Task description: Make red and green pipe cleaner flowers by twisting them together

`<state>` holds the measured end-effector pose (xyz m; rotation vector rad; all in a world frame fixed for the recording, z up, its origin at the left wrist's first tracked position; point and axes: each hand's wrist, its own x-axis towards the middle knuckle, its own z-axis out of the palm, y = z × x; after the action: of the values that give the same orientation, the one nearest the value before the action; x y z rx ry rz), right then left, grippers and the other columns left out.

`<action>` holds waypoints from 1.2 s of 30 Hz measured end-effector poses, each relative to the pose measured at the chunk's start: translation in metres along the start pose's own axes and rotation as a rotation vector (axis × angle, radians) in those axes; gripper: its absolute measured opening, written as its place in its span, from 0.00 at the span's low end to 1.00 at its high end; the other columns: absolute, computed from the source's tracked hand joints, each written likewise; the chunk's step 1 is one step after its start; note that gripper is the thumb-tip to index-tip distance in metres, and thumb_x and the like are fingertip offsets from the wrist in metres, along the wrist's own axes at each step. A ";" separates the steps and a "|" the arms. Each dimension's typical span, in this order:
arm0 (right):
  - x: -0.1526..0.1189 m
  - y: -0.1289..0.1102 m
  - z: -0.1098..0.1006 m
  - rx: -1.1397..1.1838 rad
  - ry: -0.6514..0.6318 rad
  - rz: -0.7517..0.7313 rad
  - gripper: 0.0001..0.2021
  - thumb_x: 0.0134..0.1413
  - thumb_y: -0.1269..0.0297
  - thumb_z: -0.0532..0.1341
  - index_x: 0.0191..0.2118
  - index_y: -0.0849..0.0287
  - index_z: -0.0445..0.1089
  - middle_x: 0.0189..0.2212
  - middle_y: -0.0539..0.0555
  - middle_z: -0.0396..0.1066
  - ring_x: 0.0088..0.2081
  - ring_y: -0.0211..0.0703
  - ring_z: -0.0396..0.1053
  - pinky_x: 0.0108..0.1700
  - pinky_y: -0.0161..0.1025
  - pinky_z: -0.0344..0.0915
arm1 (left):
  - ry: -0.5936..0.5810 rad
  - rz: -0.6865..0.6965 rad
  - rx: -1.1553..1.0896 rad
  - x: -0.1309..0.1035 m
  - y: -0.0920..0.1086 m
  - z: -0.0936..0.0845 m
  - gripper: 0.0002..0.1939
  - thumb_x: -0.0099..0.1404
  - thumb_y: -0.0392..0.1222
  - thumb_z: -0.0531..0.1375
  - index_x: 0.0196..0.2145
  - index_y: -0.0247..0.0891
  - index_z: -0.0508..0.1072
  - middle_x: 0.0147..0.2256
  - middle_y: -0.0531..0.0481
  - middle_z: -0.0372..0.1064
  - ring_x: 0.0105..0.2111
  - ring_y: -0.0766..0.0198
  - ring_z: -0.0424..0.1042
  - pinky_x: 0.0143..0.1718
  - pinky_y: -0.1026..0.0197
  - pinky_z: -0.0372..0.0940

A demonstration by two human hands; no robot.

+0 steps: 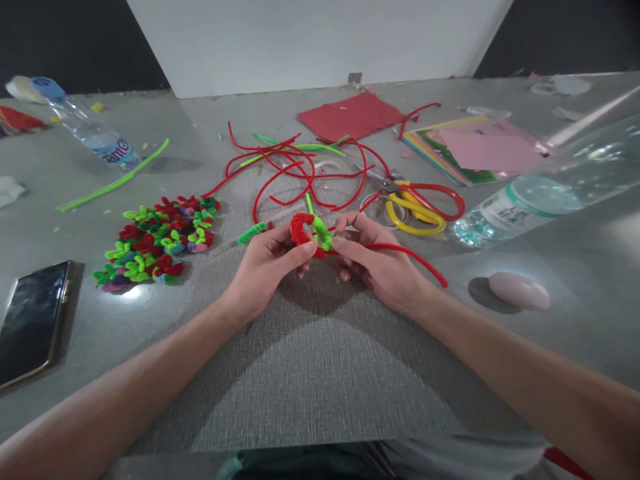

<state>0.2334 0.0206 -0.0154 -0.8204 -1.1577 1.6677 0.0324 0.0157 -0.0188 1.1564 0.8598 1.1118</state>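
Observation:
A small ring of coiled pipe cleaner, its left part red and its right part green (301, 229), is held between both hands at the middle of the view. My left hand (273, 263) pinches the red side with thumb and fingers. On the ring's green side, my right hand (373, 257) has its fingers closed together. A red pipe cleaner (417, 255) runs out from the ring's bottom, past my right hand, and ends at the right. Just beyond my left hand lies a green coil (253, 233). Several loose red pipe cleaners (313, 167) are tangled behind the hands.
Scissors (420, 207) with red and yellow handles lie right of the tangle. Small red and green pipe-cleaner pieces (160, 240) are clustered at left, near a phone (35, 320). Bottles stand at left (100, 133) and right (530, 197); a pink oval object (520, 291) is at right.

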 end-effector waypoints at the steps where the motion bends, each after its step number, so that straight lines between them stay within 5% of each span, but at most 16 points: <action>1: 0.000 0.000 0.000 -0.006 0.003 -0.005 0.14 0.59 0.58 0.74 0.40 0.53 0.68 0.26 0.42 0.65 0.24 0.32 0.61 0.26 0.30 0.68 | -0.013 -0.006 -0.008 0.000 0.001 0.000 0.13 0.66 0.50 0.72 0.37 0.39 0.79 0.29 0.53 0.72 0.26 0.70 0.68 0.28 0.67 0.67; 8: -0.001 0.001 0.001 -0.040 -0.079 -0.031 0.15 0.60 0.58 0.74 0.37 0.55 0.67 0.27 0.44 0.72 0.26 0.33 0.71 0.30 0.32 0.70 | -0.243 -0.034 0.020 0.000 0.006 0.002 0.14 0.61 0.40 0.76 0.42 0.38 0.80 0.32 0.52 0.78 0.29 0.69 0.75 0.31 0.68 0.70; 15: -0.003 0.000 -0.001 -0.069 -0.114 -0.063 0.12 0.62 0.58 0.73 0.38 0.54 0.70 0.25 0.44 0.72 0.24 0.33 0.69 0.29 0.33 0.70 | -0.137 -0.070 0.047 -0.002 0.001 0.000 0.12 0.64 0.48 0.74 0.35 0.37 0.81 0.24 0.52 0.77 0.21 0.68 0.72 0.23 0.66 0.69; 19: -0.001 -0.003 -0.002 -0.064 -0.046 -0.094 0.10 0.63 0.58 0.72 0.38 0.54 0.72 0.23 0.43 0.68 0.24 0.33 0.65 0.27 0.32 0.71 | -0.096 -0.081 0.249 -0.006 0.004 0.001 0.26 0.71 0.56 0.66 0.21 0.38 0.72 0.17 0.53 0.70 0.14 0.71 0.61 0.15 0.65 0.54; 23: -0.002 -0.004 -0.001 -0.053 -0.026 -0.106 0.09 0.63 0.59 0.72 0.38 0.53 0.72 0.22 0.43 0.67 0.23 0.33 0.64 0.26 0.32 0.71 | 0.046 0.156 0.536 -0.013 0.014 0.007 0.28 0.76 0.50 0.60 0.18 0.39 0.67 0.16 0.54 0.59 0.18 0.69 0.55 0.20 0.61 0.51; 27: -0.003 -0.005 0.000 -0.085 -0.050 -0.111 0.10 0.63 0.59 0.72 0.39 0.53 0.72 0.22 0.43 0.70 0.23 0.34 0.67 0.26 0.32 0.70 | 0.184 0.456 0.696 -0.016 0.017 0.010 0.05 0.68 0.41 0.67 0.34 0.41 0.75 0.34 0.50 0.71 0.36 0.60 0.69 0.40 0.58 0.66; 29: -0.003 -0.005 0.000 -0.103 -0.057 -0.115 0.10 0.63 0.58 0.72 0.39 0.53 0.71 0.22 0.43 0.72 0.22 0.34 0.68 0.26 0.33 0.70 | 0.115 0.531 0.751 -0.014 0.014 0.010 0.13 0.61 0.40 0.72 0.43 0.41 0.76 0.46 0.46 0.74 0.49 0.54 0.72 0.51 0.54 0.68; 31: -0.003 -0.005 -0.001 -0.106 -0.069 -0.114 0.10 0.63 0.58 0.72 0.39 0.53 0.71 0.22 0.43 0.72 0.22 0.35 0.69 0.27 0.33 0.70 | 0.035 0.490 0.773 -0.012 0.011 0.010 0.18 0.60 0.37 0.71 0.47 0.42 0.75 0.49 0.45 0.75 0.51 0.53 0.73 0.53 0.53 0.69; 36: -0.002 -0.003 -0.002 -0.058 -0.074 -0.121 0.08 0.65 0.60 0.71 0.38 0.54 0.72 0.23 0.44 0.72 0.24 0.34 0.69 0.28 0.32 0.69 | 0.003 0.240 0.575 -0.009 0.010 0.010 0.07 0.63 0.40 0.70 0.37 0.38 0.78 0.33 0.52 0.76 0.32 0.65 0.72 0.35 0.62 0.69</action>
<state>0.2371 0.0203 -0.0128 -0.7154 -1.2866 1.5824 0.0377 0.0047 -0.0074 1.7694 1.1036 1.0873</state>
